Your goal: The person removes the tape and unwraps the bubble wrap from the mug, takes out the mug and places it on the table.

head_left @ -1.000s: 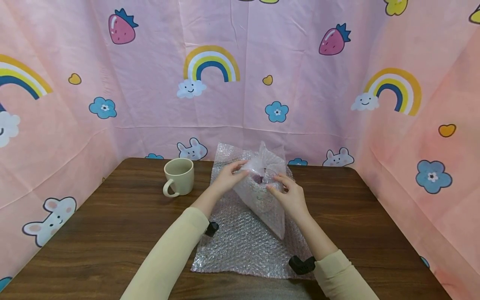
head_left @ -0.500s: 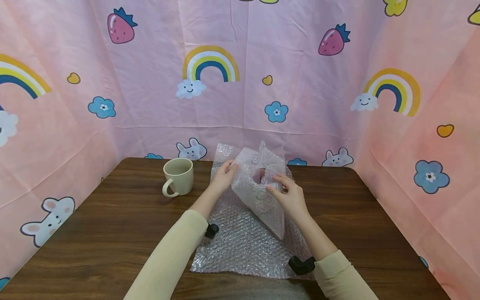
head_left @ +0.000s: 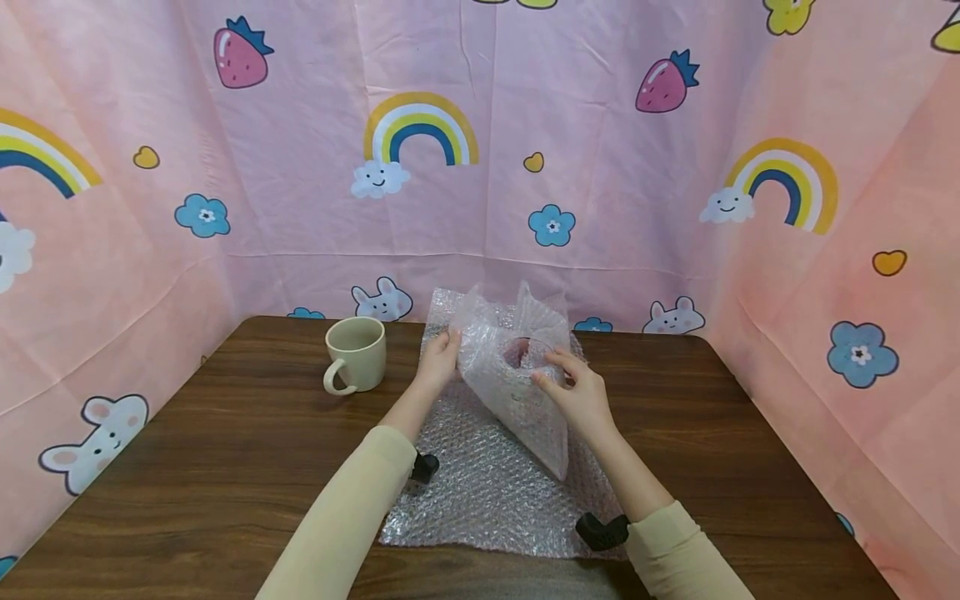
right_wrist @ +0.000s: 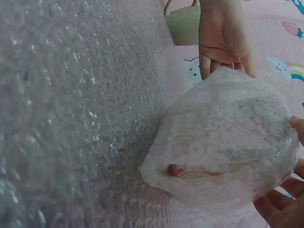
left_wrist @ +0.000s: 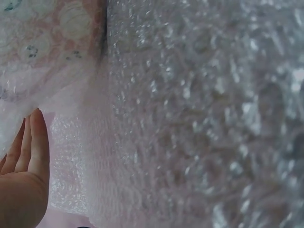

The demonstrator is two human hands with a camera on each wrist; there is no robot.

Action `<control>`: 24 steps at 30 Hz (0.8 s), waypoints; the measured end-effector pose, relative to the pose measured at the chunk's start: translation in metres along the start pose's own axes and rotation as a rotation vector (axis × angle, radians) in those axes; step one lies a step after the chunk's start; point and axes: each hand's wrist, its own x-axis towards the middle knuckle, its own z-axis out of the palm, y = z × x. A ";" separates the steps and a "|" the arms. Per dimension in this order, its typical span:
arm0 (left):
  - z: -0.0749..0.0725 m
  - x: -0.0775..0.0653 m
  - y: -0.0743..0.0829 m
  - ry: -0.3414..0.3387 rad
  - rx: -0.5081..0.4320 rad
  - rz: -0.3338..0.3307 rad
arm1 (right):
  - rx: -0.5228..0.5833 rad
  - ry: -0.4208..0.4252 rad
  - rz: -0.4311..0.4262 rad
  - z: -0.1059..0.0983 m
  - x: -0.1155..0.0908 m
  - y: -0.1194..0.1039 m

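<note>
A floral pink cup lies under layers of bubble wrap, its round rim showing through; white roses on its side appear in the left wrist view. My left hand is at the left side of the wrapping, its fingers straight and touching the plastic. In the right wrist view the left hand reaches down to the top edge of the wrap. With thumb and fingers curved, my right hand holds the bundle's right side near the rim. How many layers cover the cup cannot be told.
A pale green mug stands left of the bundle, handle toward the near left. The bubble wrap sheet spreads under the bundle on the dark wooden table. A pink patterned curtain hangs behind the table and on both sides.
My left hand has moved left and slightly down from the top of the bundle, drawing a flap of wrap off the cup's rim; the flap now stands up. The right hand has stayed in place.
</note>
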 end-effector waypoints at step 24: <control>0.000 -0.010 -0.003 0.284 0.201 0.131 | 0.021 0.031 -0.034 -0.004 0.003 -0.003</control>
